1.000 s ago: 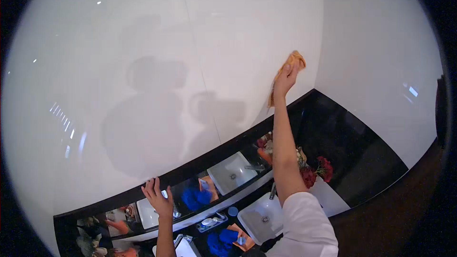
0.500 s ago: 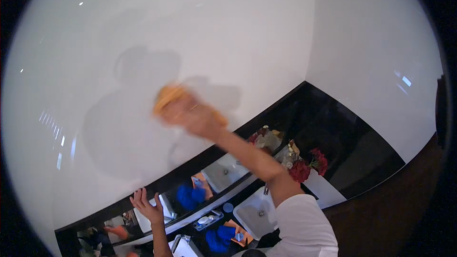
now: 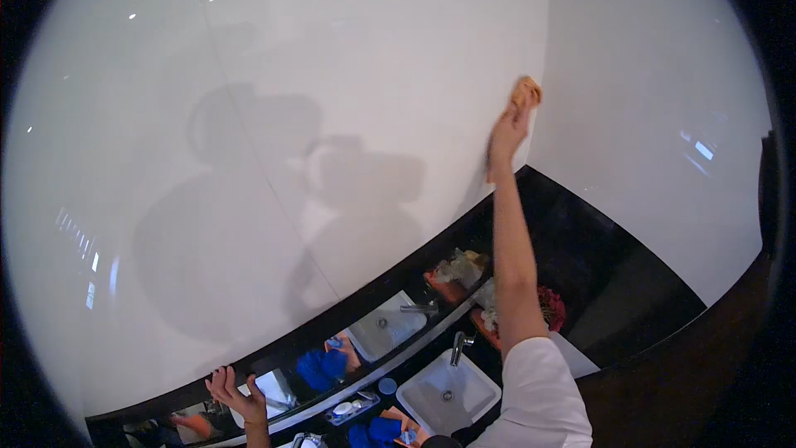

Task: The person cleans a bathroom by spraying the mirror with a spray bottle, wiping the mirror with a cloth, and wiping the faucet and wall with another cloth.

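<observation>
My right hand [image 3: 508, 131] reaches far out to the inner corner of the white wall [image 3: 398, 75]. It presses an orange cloth [image 3: 526, 93] against the wall there, and part of the cloth hangs below the fingers. My left hand [image 3: 237, 396] is low on the left, fingers apart, against the glossy dark strip [image 3: 274, 354] along the foot of the wall. Nothing shows in that hand. Shadows of my head and arm fall across the wall.
Below the strip, a white sink [image 3: 439, 402] with a chrome tap [image 3: 458, 348] is set in a dark counter. Near it are a blue cloth [image 3: 377, 431], orange cloth pieces, a small tray [image 3: 352, 407] and red flowers [image 3: 551, 309]. The strip reflects these things.
My right hand has swept the orange cloth from the middle of the wall rightward and up to the corner. In view, my left hand has shifted slightly down and left.
</observation>
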A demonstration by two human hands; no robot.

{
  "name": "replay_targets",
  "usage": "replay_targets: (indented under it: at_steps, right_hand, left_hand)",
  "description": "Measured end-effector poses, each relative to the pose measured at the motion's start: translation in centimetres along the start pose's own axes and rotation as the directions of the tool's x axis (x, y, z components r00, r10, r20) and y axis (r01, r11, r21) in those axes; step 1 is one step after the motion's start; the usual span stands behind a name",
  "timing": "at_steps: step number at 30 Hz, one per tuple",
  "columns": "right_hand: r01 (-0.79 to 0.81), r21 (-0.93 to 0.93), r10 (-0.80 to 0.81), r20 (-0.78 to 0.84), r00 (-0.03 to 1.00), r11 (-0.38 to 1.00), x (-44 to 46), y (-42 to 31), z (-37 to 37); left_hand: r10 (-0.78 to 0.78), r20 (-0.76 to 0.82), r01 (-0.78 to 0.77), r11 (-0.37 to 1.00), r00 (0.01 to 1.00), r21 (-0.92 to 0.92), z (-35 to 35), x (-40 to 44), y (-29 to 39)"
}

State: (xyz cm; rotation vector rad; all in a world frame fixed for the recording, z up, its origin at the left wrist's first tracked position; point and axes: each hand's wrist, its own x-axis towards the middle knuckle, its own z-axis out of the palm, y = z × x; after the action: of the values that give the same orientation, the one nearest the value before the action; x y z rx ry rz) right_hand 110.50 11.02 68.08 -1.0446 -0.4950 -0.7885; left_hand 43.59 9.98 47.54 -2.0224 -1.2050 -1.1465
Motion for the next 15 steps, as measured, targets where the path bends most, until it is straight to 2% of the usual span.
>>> replay_targets:
  at_steps: [2,4,6,8,11,13,15]
  right_hand:
    - [0.117,0.183,-0.140,0.115,0.983,0.976,-2.6,-8.4,1.4]
    - [0.186,0.273,-0.246,0.205,0.947,0.944,-5.9,-13.5,3.8]
    - [0.319,0.351,-0.418,0.259,0.871,0.880,-11.7,-19.2,6.0]
    - [0.440,0.459,-0.596,0.280,0.753,0.772,-18.9,-24.2,6.5]
    - [0.573,0.648,-0.839,0.204,0.505,0.502,-27.3,-29.3,4.1]
    - [0.607,0.731,-0.931,0.108,0.348,0.311,-28.2,-28.2,1.7]
    - [0.476,0.827,-0.940,0.340,-0.001,0.299,-25.0,-23.1,-1.1]
  left_hand:
    - [0.009,0.008,-0.009,1.000,1.000,-0.001,-0.1,0.2,0.1]
    - [0.008,-0.006,-0.008,1.000,1.000,0.001,0.0,0.1,-0.1]
    - [0.013,-0.003,-0.013,1.000,1.000,0.003,-0.2,0.5,0.1]
    - [-0.003,-0.010,0.003,1.000,1.000,0.030,-0.1,0.5,0.3]
    - [-0.035,0.002,0.034,0.998,0.999,0.060,-0.2,0.3,0.3]
    - [-0.009,0.018,0.009,1.000,1.000,0.004,-0.8,0.8,0.5]
    - [-0.045,0.032,0.045,0.999,0.998,0.010,-0.7,0.9,0.7]
